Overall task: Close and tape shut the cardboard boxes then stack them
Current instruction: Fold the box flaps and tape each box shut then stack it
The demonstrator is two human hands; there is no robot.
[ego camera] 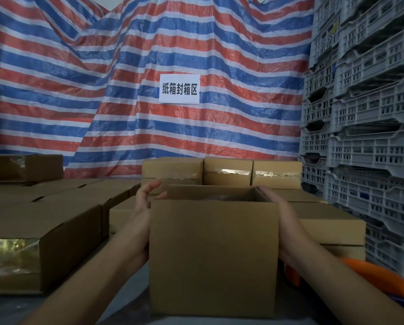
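Note:
An open cardboard box (213, 254) stands right in front of me, its top flaps up and something dark inside. My left hand (144, 200) lies against the box's left side with fingers straight, thumb near the upper rim. My right hand (276, 202) presses flat on the right side, fingers along the top edge. An orange tape dispenser (381, 277) lies at the lower right, behind my right forearm. Taped boxes (229, 172) stand in a row behind the open one.
Flat taped boxes (44, 221) cover the left side. More boxes (325, 221) sit at the right. Grey plastic crates (365, 113) are stacked high along the right wall. A striped tarp with a white sign (179, 89) hangs behind.

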